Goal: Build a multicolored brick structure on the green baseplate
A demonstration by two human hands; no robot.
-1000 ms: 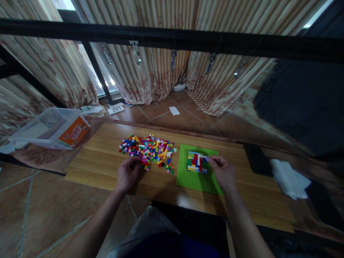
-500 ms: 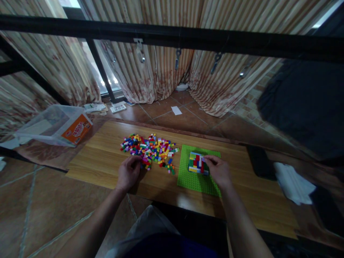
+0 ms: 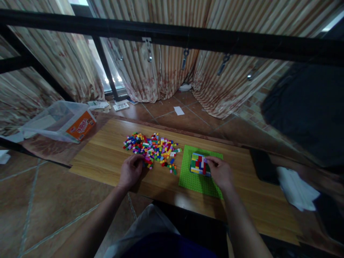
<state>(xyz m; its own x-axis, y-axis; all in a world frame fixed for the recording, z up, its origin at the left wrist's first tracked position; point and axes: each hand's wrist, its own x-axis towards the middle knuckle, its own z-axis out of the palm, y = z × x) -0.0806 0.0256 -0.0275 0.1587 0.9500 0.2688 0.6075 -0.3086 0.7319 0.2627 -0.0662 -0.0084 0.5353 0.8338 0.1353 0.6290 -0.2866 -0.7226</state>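
Many toy bricks (image 3: pixel 162 147) lie loose, the left hand (image 3: pixel 131 170), fingers curled, at their eight o'clock edge; the right hand (image 3: pixel 221 172), fingertips drawn together, is at three o'clock of a brick block (image 3: pixel 198 165) on a green baseplate (image 3: pixel 195 185). Whether either grasps a piece cannot be told.

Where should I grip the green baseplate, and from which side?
Probably the near-left corner of the green baseplate, coming from the near side: it lies flat, that corner is bare, the brick block sits further in, and the right hand overlaps its right side.
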